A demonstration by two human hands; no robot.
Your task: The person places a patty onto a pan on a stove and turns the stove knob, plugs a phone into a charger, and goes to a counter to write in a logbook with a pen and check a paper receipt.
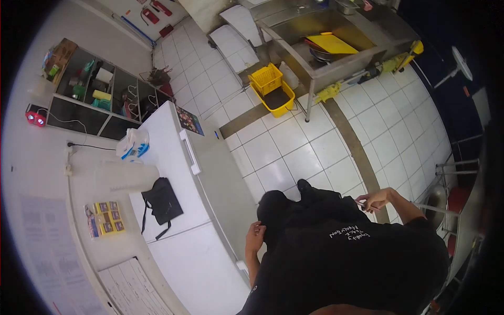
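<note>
Floor of white square tiles (275, 170): spreads ahead of the person, crossed by darker strips.
White box-shaped appliance with long handles (202, 257): stands along the left; its pale top is a surface that carries several things, and a seam crosses it.
Stainless-steel sink on metal legs (336, 71): stands at the far side, with a flat yellow board (335, 44) lying tilted in its basin.
Low dark-panelled shelf unit (76, 116): sits against the wall beyond the appliance, its compartments filled with mixed goods.
Black short-sleeved shirt with white lettering (362, 257): covers the person's body at the bottom, seen steeply from above.
Yellow plastic mop bucket with a wringer (289, 106): rests on the tiles just beside the sink's legs.
Loose black fabric (275, 207): lies in front of the person's body, between the two hands and over the floor; where it ends and the clothing begins is too dark to tell.
Soft black bag with straps (167, 202): lies on the appliance's surface, well apart from both hands.
Right hand (375, 200): fingers bent at the right edge of the dark cloth, beside something thin; I cannot tell whether its grip is closed on anything.
Left hand (255, 234): fingers curled just beside the left edge of the fabric, near the appliance; I cannot tell whether its grip holds the cloth.
Black shoe (303, 184): shows on the tiles beyond the fabric.
</note>
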